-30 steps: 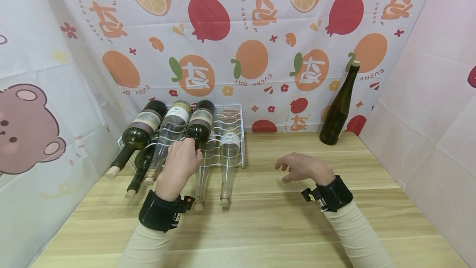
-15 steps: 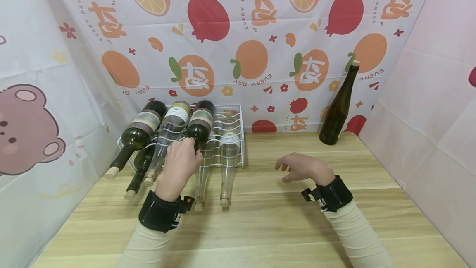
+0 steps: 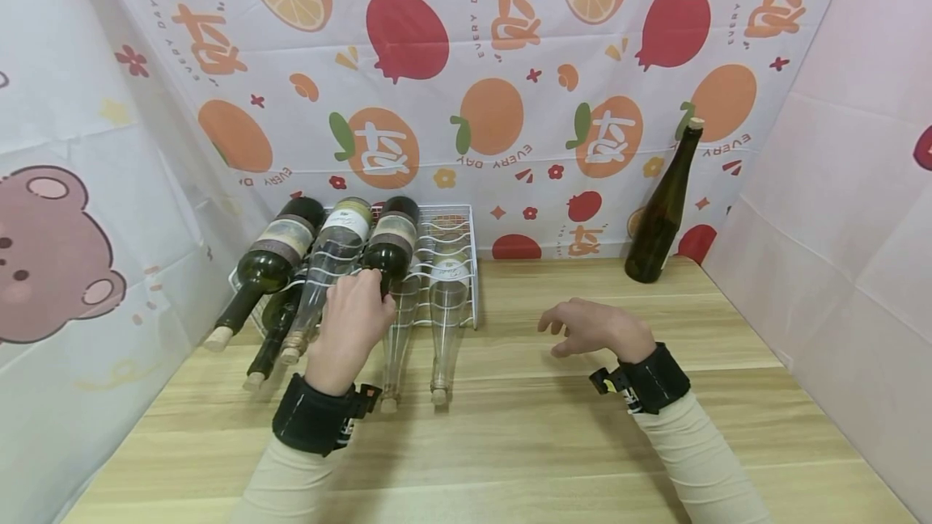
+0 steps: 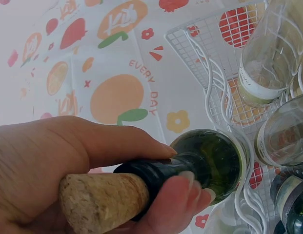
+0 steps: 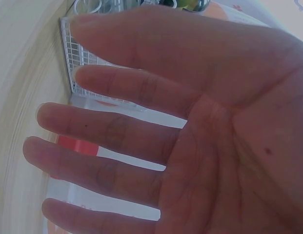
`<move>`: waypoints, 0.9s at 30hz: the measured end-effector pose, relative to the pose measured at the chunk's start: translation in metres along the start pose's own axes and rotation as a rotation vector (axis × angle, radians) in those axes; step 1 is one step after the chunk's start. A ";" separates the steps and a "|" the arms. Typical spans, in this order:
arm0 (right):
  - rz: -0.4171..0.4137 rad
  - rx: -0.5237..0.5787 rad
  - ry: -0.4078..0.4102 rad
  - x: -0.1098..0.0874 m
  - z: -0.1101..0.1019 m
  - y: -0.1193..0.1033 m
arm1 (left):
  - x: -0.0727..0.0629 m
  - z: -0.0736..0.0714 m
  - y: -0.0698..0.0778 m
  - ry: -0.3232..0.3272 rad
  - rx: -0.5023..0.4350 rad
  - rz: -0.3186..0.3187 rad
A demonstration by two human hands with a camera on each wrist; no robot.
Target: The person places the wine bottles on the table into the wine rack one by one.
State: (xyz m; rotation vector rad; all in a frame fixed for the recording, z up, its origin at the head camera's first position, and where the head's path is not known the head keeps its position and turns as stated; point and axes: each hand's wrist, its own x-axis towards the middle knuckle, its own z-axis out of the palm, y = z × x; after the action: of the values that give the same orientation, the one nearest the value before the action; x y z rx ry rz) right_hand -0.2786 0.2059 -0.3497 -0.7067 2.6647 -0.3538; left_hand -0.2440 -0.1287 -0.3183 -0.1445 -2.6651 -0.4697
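Observation:
My left hand [image 3: 353, 326] grips the neck of a dark green wine bottle [image 3: 393, 245] that lies on the upper tier of a white wire rack [image 3: 475, 265]. In the left wrist view the thumb and fingers wrap the neck just behind its cork [image 4: 103, 201]. To its left on that tier lie a clear bottle [image 3: 331, 253] and another dark green bottle [image 3: 265, 265], necks toward me. My right hand [image 3: 597, 326] hovers over the table to the right of the rack, holding nothing; the right wrist view shows its fingers spread and loosely extended.
Lower in the rack lie a dark bottle [image 3: 273, 346] and two clear bottles, one a clear corked bottle [image 3: 446, 322] at the right end. A tall green bottle [image 3: 658, 221] stands upright at the table's back right. Printed cloth [image 3: 510, 160] walls in the wooden table [image 3: 524, 443].

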 end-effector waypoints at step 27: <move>0.136 0.197 0.400 -0.020 -0.022 0.131 | -0.022 -0.024 0.043 -0.041 -0.102 0.173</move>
State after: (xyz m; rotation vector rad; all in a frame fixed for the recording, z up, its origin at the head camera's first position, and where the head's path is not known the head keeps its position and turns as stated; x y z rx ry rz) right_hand -0.3268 0.3296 -0.3673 -0.4262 2.9694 -0.7794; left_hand -0.2071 -0.0969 -0.2944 -0.4163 -2.6395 -0.5510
